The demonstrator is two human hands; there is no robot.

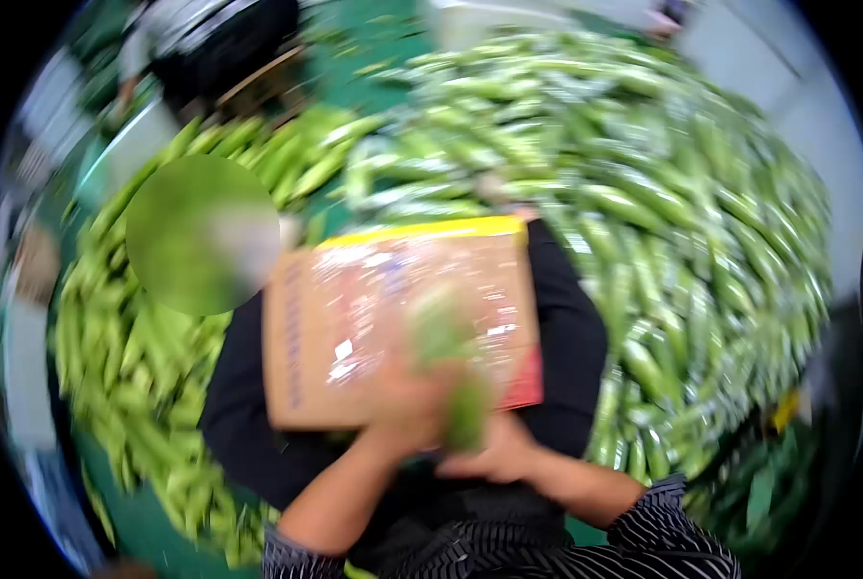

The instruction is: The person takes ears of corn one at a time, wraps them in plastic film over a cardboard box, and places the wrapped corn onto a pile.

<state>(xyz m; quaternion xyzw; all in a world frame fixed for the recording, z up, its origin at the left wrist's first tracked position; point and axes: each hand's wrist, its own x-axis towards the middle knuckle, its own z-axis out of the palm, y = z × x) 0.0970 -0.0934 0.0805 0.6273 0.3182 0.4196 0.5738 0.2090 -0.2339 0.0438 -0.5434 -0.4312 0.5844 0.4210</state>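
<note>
A long green vegetable [465, 410], smeared by motion, is held over my lap, its kind unclear. My left hand [412, 400] is closed around its middle. At its lower end is my right hand [499, 449], its fingers too blurred to show whether they grip. Beneath the vegetable, a cardboard box [296, 338] rests across my dark-trousered legs. Clear, shiny plastic film [354, 357] covers much of the box's upper face, and yellow tape [422, 232] runs along its far edge.
On my left lies a heap of bare green vegetables [142, 376]. A larger heap of film-wrapped ones [663, 222] spreads along my right and ahead. Green floor [369, 48] shows between the heaps. A round blurred patch hides part of the left side. Dark leafy greens [769, 482] lie at lower right.
</note>
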